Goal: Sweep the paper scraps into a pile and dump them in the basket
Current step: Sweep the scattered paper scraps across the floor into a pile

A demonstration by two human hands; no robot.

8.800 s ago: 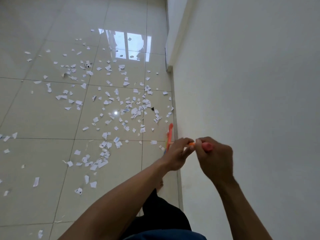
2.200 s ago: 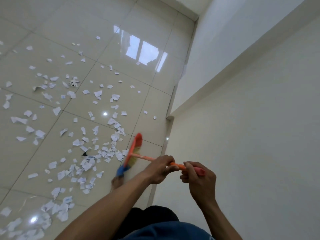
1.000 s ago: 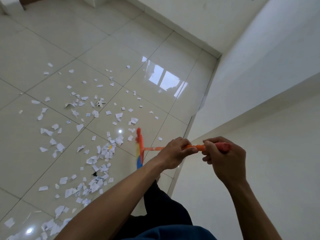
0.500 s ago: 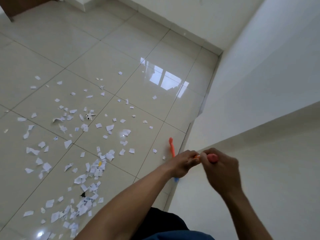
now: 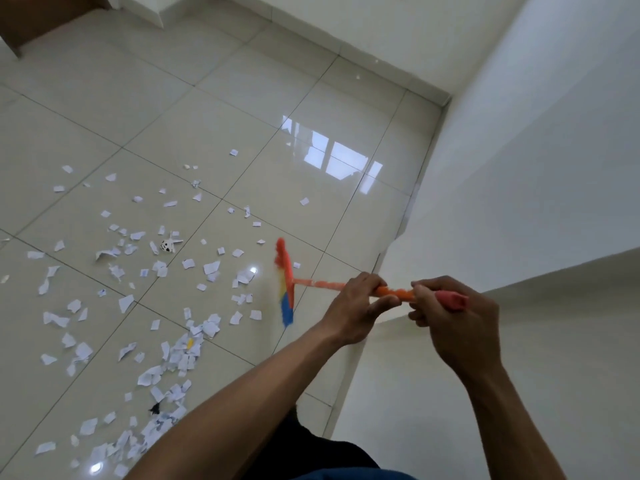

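Observation:
Both my hands hold an orange broom (image 5: 320, 283). My left hand (image 5: 353, 308) grips the handle lower down, and my right hand (image 5: 450, 323) grips its reddish top end. The broom head (image 5: 284, 282), orange with yellow and blue bristles, is blurred and sits near the floor just right of the white paper scraps (image 5: 180, 344). Scraps lie scattered over the glossy beige tiles to the left, thicker in a loose band at the lower left. No basket is in view.
A white wall (image 5: 519, 202) runs along the right, with a jutting corner (image 5: 388, 251) near the broom. Another wall with a skirting (image 5: 346, 50) closes the far side. Brown wood (image 5: 31, 15) shows at the top left. My dark shorts (image 5: 311, 455) are at the bottom.
The broom head has swung left from beside the wall corner toward the scraps. The view has tilted up, showing more of the far wall. Both hands keep their grip on the handle.

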